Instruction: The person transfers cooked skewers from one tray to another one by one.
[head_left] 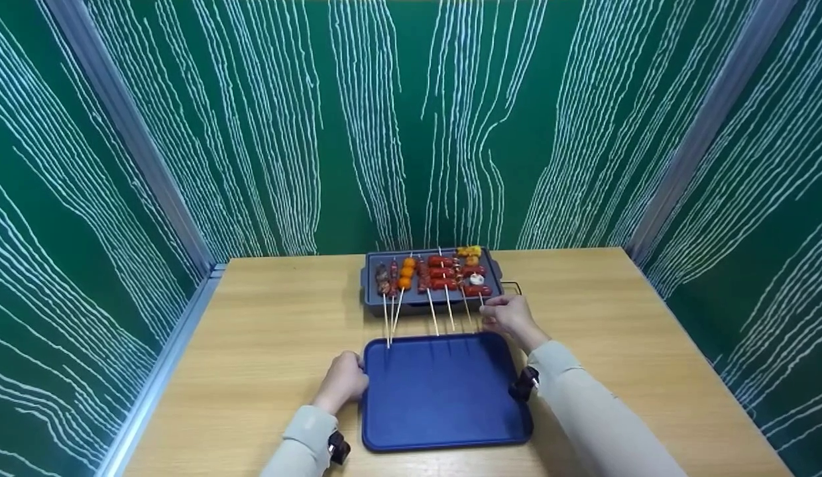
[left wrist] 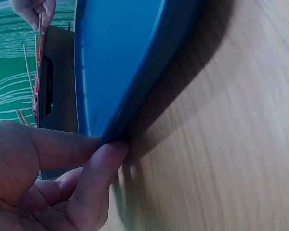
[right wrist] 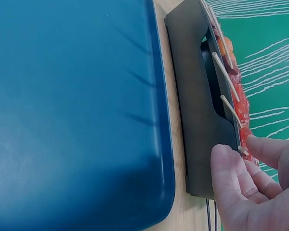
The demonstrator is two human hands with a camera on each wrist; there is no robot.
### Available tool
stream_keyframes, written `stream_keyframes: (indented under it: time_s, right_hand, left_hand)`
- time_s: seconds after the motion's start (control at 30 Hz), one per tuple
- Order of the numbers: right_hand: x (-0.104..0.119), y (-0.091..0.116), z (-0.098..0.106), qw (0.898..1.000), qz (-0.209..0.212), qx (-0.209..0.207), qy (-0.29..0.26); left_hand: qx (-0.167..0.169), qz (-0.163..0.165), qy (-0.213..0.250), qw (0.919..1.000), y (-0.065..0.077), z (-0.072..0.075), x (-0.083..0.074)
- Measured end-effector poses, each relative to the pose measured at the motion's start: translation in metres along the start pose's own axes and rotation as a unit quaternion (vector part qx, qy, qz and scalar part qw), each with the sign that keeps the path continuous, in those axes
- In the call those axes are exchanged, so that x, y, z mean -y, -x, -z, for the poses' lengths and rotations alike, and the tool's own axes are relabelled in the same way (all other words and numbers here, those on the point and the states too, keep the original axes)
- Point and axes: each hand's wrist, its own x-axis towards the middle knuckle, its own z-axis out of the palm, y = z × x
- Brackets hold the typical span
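My left hand (head_left: pixel 345 380) pinches the left rim of a blue rectangular tray (head_left: pixel 444 397) between thumb and fingers; the left wrist view shows this edge raised above the table. My right hand (head_left: pixel 512 315) is at the front right corner of a dark grey grill (head_left: pixel 411 308). Its thumb and fingers stand apart around the stick end of the rightmost skewer (right wrist: pixel 243 150), which carries red sausage pieces (head_left: pixel 477 290). Other skewers lie across the grill, with red sausages (head_left: pixel 441 273), orange balls (head_left: pixel 406 273) and brown meat pieces (head_left: pixel 383 278), their sticks pointing toward the tray.
The grill stands at the back of a wooden table (head_left: pixel 278 331), close behind the tray. A wire handle (head_left: pixel 512 286) sticks out on its right side. Green walls (head_left: pixel 411 132) with white wavy lines enclose the table at the back and both sides.
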Motion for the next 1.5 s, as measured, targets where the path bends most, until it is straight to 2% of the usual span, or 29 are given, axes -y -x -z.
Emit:
stream_keyframes:
  time_s: [0.23, 0.37, 0.6, 0.67, 0.8, 0.9, 1.03, 1.07, 1.2, 1.5]
  right_hand:
    - [0.0, -0.003, -0.004, 1.0, -0.011, -0.008, 0.005]
    - [0.001, -0.005, -0.007, 1.0, -0.017, -0.007, -0.018]
    - [0.001, -0.004, -0.009, 0.999, -0.02, 0.014, -0.034]
    - [0.001, -0.005, -0.009, 0.999, -0.023, 0.017, -0.036]
    - [0.002, -0.005, -0.009, 0.999, -0.025, 0.017, -0.037]
    - [0.002, -0.006, -0.009, 0.999, -0.022, 0.02, -0.042]
    - [0.002, -0.007, -0.009, 0.998, -0.019, 0.025, -0.052]
    - [0.002, -0.008, -0.009, 0.998, -0.018, 0.025, -0.053]
    - [0.002, -0.009, -0.009, 0.998, -0.018, 0.03, -0.057]
    - [0.001, -0.011, -0.008, 0.997, -0.016, 0.043, -0.056]
  left_hand:
    - [-0.001, 0.005, 0.004, 1.0, -0.001, -0.001, 0.002]
    - [-0.004, 0.0, 0.016, 0.9999, -0.002, -0.002, 0.003]
    - [-0.02, -0.037, 0.006, 0.9991, -0.001, -0.004, 0.004]
    - [-0.024, -0.037, 0.008, 0.999, 0.0, -0.004, 0.004]
    - [-0.02, -0.031, 0.015, 0.9992, 0.0, -0.004, 0.005]
    - [-0.014, -0.024, 0.033, 0.9991, 0.008, 0.003, -0.007]
    - [-0.008, -0.008, 0.038, 0.9992, 0.009, 0.005, -0.011]
    - [-0.006, -0.002, 0.031, 0.9995, 0.004, 0.001, -0.004]
    - [-0.008, -0.007, 0.03, 0.9995, -0.002, -0.003, 0.005]
    - [-0.008, -0.024, 0.008, 0.9996, -0.003, -0.003, 0.006]
